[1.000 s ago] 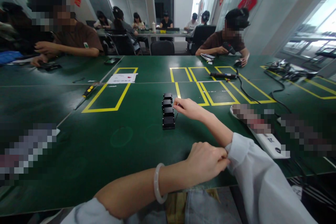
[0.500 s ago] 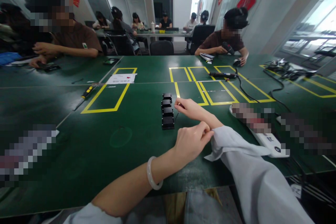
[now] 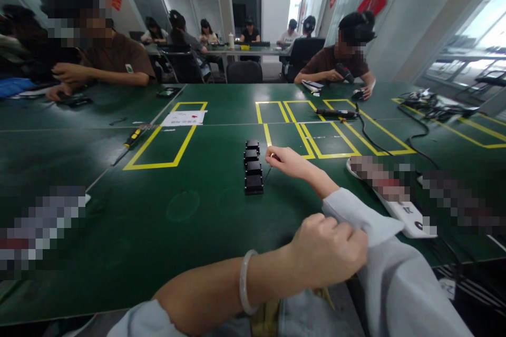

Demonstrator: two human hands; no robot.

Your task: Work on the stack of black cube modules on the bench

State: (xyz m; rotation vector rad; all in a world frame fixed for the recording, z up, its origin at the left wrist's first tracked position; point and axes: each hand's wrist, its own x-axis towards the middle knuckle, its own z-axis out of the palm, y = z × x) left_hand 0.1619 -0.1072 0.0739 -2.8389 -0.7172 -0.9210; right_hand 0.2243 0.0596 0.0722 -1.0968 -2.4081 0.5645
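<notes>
My right hand (image 3: 289, 162) is closed on a thin rod-like tool (image 3: 268, 172), mostly hidden by the fingers. Its narrow shaft points down beside a row of several small black box-shaped parts (image 3: 253, 168) on the green table. A gap separates my fingertips from that row. Closer to me, my left hand (image 3: 329, 247) makes a fist at the grey-blue right sleeve (image 3: 356, 216), gripping its cloth below the cuff. The left fingertips are out of sight. A pale bangle (image 3: 245, 281) circles my left wrist.
A yellow-and-black screwdriver (image 3: 133, 138) and a paper sheet (image 3: 184, 118) lie to the left. On the right are a white power strip (image 3: 415, 221), a black cylindrical tool (image 3: 336, 113) and tangled cables (image 3: 435, 102). People sit across the table.
My left hand has moved right and nearer to me, from the right cuff to farther down the sleeve. The cuff has slid back a little, baring more wrist. My right hand has barely moved.
</notes>
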